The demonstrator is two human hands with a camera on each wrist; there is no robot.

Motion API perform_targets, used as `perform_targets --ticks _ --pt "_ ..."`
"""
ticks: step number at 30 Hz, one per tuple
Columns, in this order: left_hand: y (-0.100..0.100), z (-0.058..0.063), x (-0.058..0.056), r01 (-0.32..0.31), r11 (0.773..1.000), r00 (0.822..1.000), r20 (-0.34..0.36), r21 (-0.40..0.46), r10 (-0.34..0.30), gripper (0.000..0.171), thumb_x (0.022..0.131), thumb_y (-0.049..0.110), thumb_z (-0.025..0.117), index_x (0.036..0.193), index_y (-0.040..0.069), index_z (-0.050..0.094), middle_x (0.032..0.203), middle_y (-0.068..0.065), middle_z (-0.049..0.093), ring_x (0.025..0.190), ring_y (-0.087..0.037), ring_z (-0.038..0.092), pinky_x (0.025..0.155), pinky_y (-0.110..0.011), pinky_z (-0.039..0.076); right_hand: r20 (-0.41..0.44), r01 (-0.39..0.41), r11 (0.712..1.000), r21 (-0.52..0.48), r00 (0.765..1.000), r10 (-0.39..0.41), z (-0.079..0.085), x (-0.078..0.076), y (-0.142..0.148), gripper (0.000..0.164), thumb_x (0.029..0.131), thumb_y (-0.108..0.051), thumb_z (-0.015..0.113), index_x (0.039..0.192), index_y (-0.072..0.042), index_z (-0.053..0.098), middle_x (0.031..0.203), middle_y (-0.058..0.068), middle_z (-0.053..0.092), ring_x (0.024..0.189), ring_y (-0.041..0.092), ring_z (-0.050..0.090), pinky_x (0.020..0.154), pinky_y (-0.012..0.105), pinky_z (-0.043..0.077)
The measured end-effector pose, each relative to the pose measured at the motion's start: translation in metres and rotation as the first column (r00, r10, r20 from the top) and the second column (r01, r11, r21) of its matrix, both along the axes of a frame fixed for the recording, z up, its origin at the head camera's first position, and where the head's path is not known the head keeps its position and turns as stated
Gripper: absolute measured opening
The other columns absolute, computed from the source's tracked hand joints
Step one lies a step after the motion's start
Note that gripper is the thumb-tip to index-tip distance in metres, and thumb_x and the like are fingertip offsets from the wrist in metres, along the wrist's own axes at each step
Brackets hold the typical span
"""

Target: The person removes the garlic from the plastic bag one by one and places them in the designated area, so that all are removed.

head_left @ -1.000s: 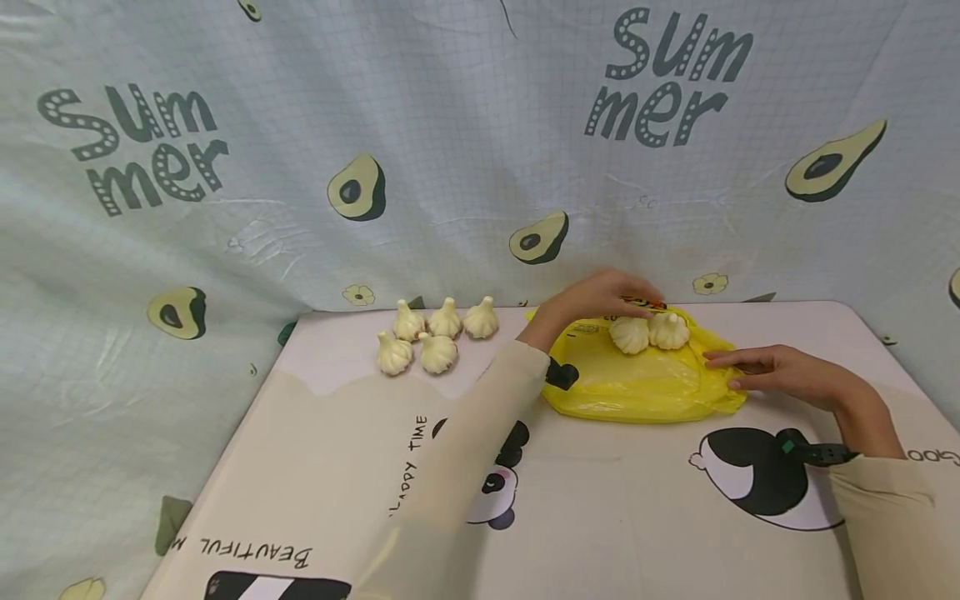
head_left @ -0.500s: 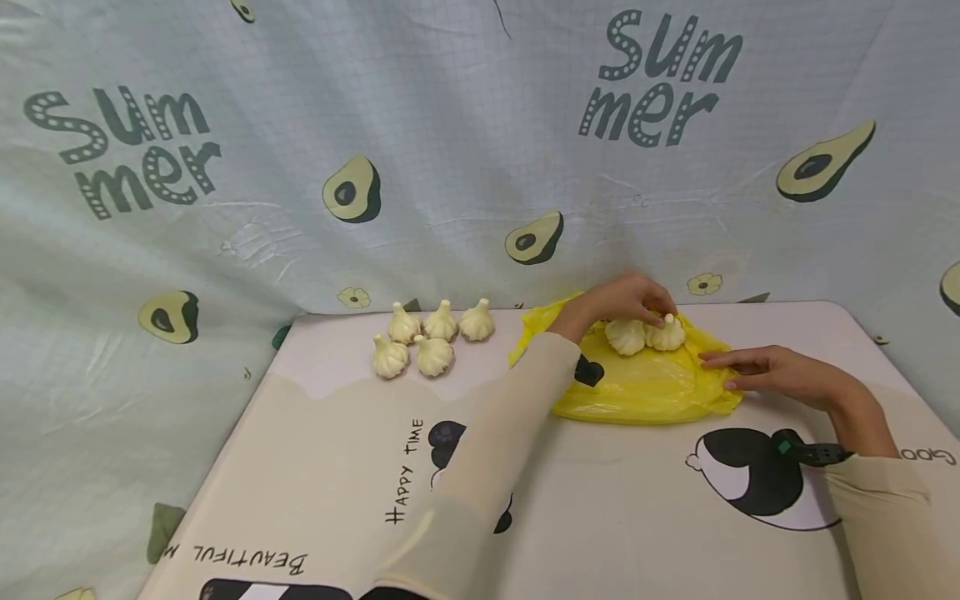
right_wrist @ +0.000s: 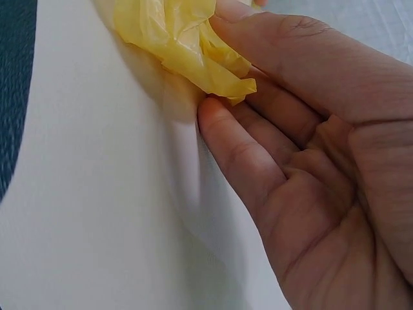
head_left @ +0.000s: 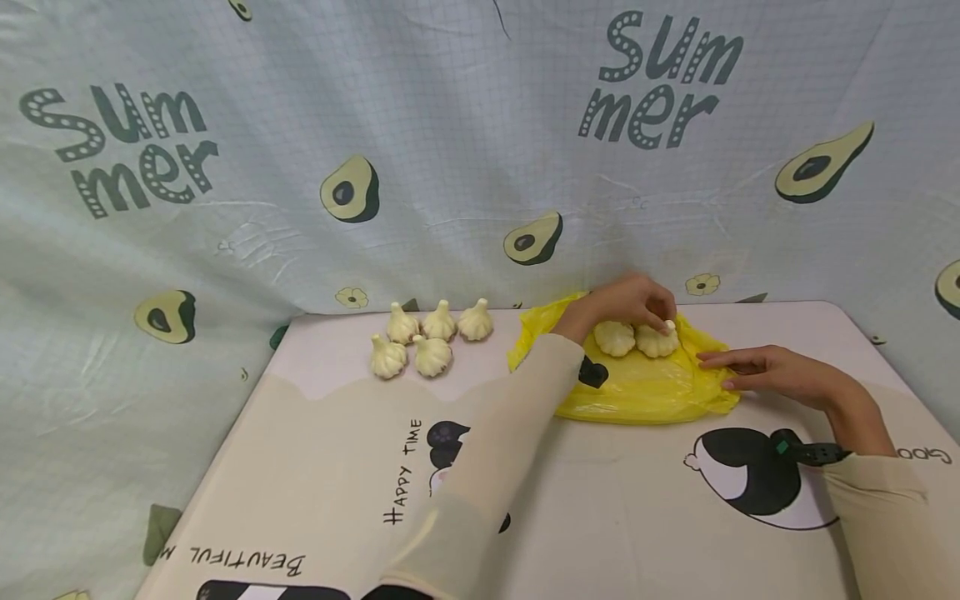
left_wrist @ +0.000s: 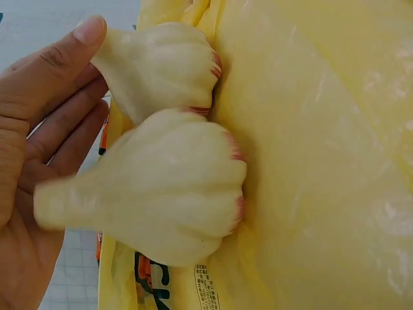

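Observation:
Two garlic bulbs lie side by side on a yellow plastic bag (head_left: 637, 392). My left hand (head_left: 626, 302) reaches over from behind and pinches the stem of the right-hand garlic bulb (head_left: 657, 341) between thumb and fingers. The other garlic bulb (head_left: 615, 338) sits just left of it; in the left wrist view this nearer bulb (left_wrist: 161, 187) has its stem toward the palm, untouched by the fingertips. At the bag's right end, my right hand (head_left: 787, 377) holds the crumpled edge (right_wrist: 187, 51) between the thumb and fingers.
Several more garlic bulbs (head_left: 432, 356) stand in two rows on the table's far left part. A light printed sheet (head_left: 450, 167) hangs along the table's back edge. The patterned tabletop (head_left: 622, 500) stretches out in front of the bag.
My left hand has moved right and down onto the right-hand bulb's stem. Both bulbs on the bag have shifted slightly left. The right hand stays at the bag's end.

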State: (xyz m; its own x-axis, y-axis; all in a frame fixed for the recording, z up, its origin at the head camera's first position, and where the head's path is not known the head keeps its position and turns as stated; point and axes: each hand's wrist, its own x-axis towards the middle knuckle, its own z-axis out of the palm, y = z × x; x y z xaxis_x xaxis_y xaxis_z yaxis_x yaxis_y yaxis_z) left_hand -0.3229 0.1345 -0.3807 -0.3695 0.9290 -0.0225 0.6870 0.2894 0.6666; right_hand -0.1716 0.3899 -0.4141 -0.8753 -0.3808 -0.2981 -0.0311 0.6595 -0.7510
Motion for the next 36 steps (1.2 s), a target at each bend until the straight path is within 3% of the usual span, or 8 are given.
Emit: perform_targets --ticks 5,12,20,27,30,34,35,36 --pt "0.002 0.002 -0.001 0.005 1.000 1.000 0.011 -0.028 -0.005 0.014 0.096 0.019 0.072 0.105 0.011 0.079 0.103 0.005 0.075 0.097 -0.004 0.067 0.087 -0.011 0.048 0.001 -0.011 1.000 -0.006 1.000 0.011 0.001 -0.002 0.001 0.049 0.099 -0.025 0.068 0.143 -0.006 0.059 0.152 0.021 0.047 0.112 -0.024 0.039 0.091 0.015 0.045" --pt "0.000 0.011 0.000 0.091 0.996 0.996 -0.019 -0.014 -0.092 0.014 0.097 0.018 0.070 0.104 0.008 0.076 0.101 0.003 0.074 0.094 -0.008 0.065 0.087 -0.013 0.048 -0.013 -0.021 1.000 0.005 1.000 0.021 0.003 -0.005 0.001 0.048 0.099 -0.025 0.068 0.143 -0.006 0.060 0.151 0.020 0.049 0.112 -0.024 0.039 0.092 0.016 0.045" --pt "-0.014 0.018 0.008 0.070 0.994 0.997 0.016 0.085 -0.072 0.028 0.097 0.019 0.070 0.119 0.003 0.075 0.113 0.000 0.076 0.098 -0.004 0.066 0.090 -0.012 0.048 0.001 -0.022 1.000 0.019 1.000 0.022 0.004 -0.006 0.001 0.049 0.100 -0.026 0.066 0.143 -0.006 0.058 0.154 0.025 0.044 0.110 -0.024 0.036 0.104 0.051 0.043" --pt "-0.039 0.021 0.022 0.046 0.980 0.998 0.035 0.196 -0.053 0.027 0.094 0.017 0.073 0.119 0.007 0.077 0.113 0.001 0.076 0.099 0.001 0.066 0.089 -0.015 0.050 -0.004 -0.016 1.000 0.025 1.000 0.017 0.003 -0.008 0.000 0.050 0.099 -0.027 0.067 0.143 -0.004 0.058 0.152 0.025 0.046 0.109 -0.025 0.035 0.107 0.065 0.037" --pt "-0.050 0.027 0.027 0.023 0.972 0.998 0.052 0.234 -0.037 0.025 0.094 0.016 0.074 0.117 0.006 0.078 0.111 0.001 0.077 0.098 0.001 0.067 0.091 -0.016 0.051 -0.004 -0.013 0.999 0.032 1.000 0.013 0.002 -0.009 0.000 0.050 0.099 -0.027 0.067 0.143 -0.005 0.058 0.152 0.025 0.046 0.121 -0.011 0.041 0.107 0.066 0.036" --pt "-0.064 0.034 0.032 0.010 0.968 0.999 0.037 0.251 -0.020 0.023 0.093 0.015 0.075 0.114 0.006 0.079 0.109 0.001 0.077 0.096 -0.001 0.067 0.090 -0.017 0.052 -0.004 -0.013 0.999 0.046 1.000 0.014 0.002 -0.011 0.000 0.051 0.098 -0.027 0.068 0.143 -0.005 0.058 0.152 0.026 0.045 0.136 0.026 0.042 0.106 0.067 0.036" --pt "-0.067 0.035 0.033 0.010 0.966 0.999 0.029 0.257 -0.019 0.023 0.093 0.015 0.075 0.113 0.006 0.079 0.109 0.001 0.077 0.095 -0.001 0.067 0.090 -0.017 0.052 -0.006 -0.015 0.999 0.048 1.000 0.015 0.002 -0.011 -0.001 0.051 0.098 -0.027 0.068 0.143 -0.005 0.059 0.152 0.026 0.045 0.136 0.028 0.042 0.106 0.068 0.036" --pt "-0.071 0.036 0.034 0.010 0.965 1.000 0.022 0.261 -0.017 0.023 0.093 0.015 0.075 0.113 0.007 0.079 0.108 0.001 0.077 0.094 -0.002 0.067 0.089 -0.018 0.052 -0.007 -0.016 0.999 0.049 1.000 0.017 0.002 -0.011 -0.001 0.051 0.098 -0.027 0.068 0.143 -0.005 0.059 0.152 0.026 0.046 0.134 0.021 0.043 0.106 0.068 0.036"
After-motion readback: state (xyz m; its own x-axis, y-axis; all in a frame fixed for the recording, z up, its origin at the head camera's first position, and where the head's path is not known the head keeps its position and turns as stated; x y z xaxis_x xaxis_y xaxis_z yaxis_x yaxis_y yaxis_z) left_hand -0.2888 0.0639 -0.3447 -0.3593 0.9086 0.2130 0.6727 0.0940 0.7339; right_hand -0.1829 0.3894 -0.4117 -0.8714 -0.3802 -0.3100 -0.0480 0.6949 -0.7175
